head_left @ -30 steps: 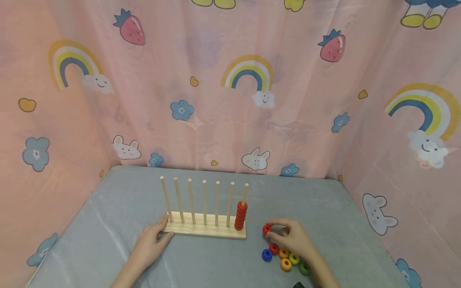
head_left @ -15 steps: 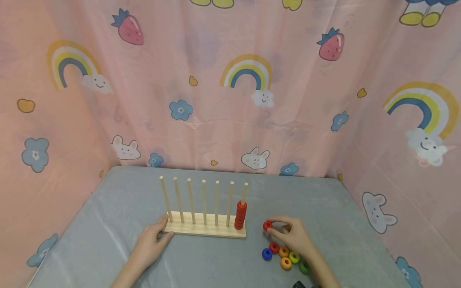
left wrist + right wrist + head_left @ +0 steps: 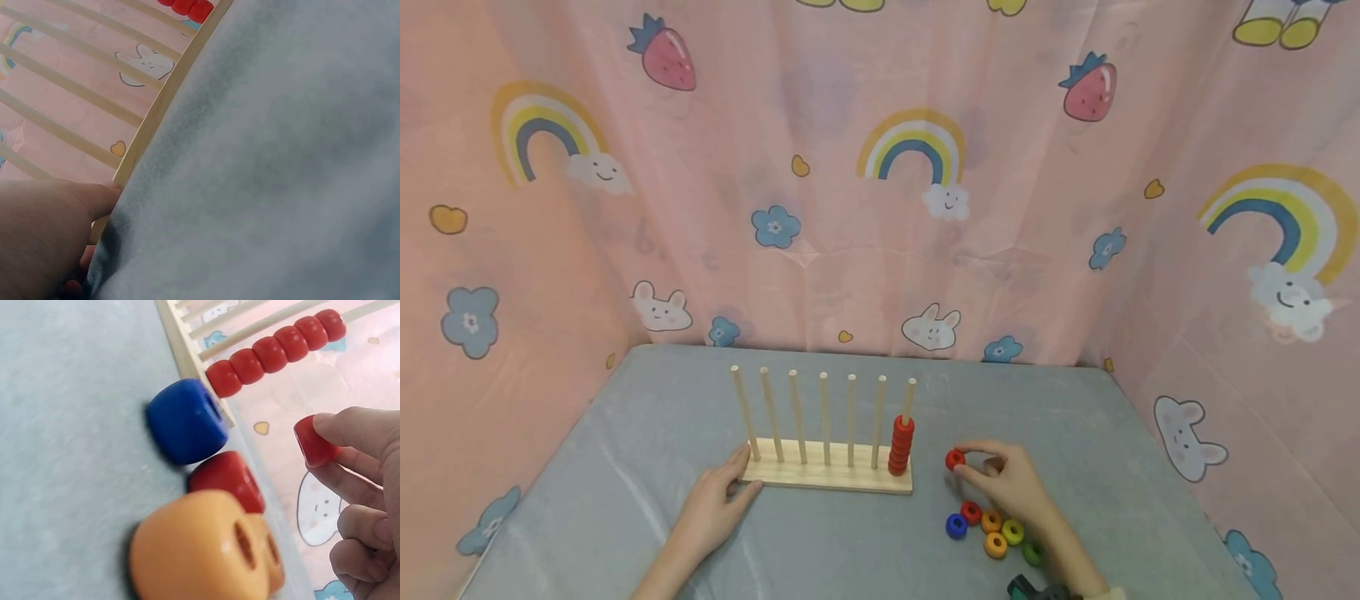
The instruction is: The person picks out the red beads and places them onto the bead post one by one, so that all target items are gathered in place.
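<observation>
A wooden peg rack (image 3: 827,477) stands on the table, with several upright pegs in a row. Stacked on its rightmost peg are several red beads (image 3: 901,447); the other pegs are bare. My left hand (image 3: 711,510) holds the left end of the rack's base, thumb at the front edge, as the left wrist view also shows. To the right of the rack, my right hand (image 3: 1011,483) pinches a red bead (image 3: 317,442) between thumb and fingertips, raised above the table. Its remaining fingers are curled in.
Loose beads lie below the right hand: a blue bead (image 3: 957,526), a red bead (image 3: 971,512), orange beads (image 3: 996,546), a yellow-green bead (image 3: 1012,532) and a green bead (image 3: 1033,553). A dark device (image 3: 1033,588) shows at the right wrist. A pink patterned curtain (image 3: 842,275) surrounds the grey table.
My right hand has lifted the pinched red bead slightly up and away from the loose beads. The left hand and the rack stay in place; the view has shifted a little.
</observation>
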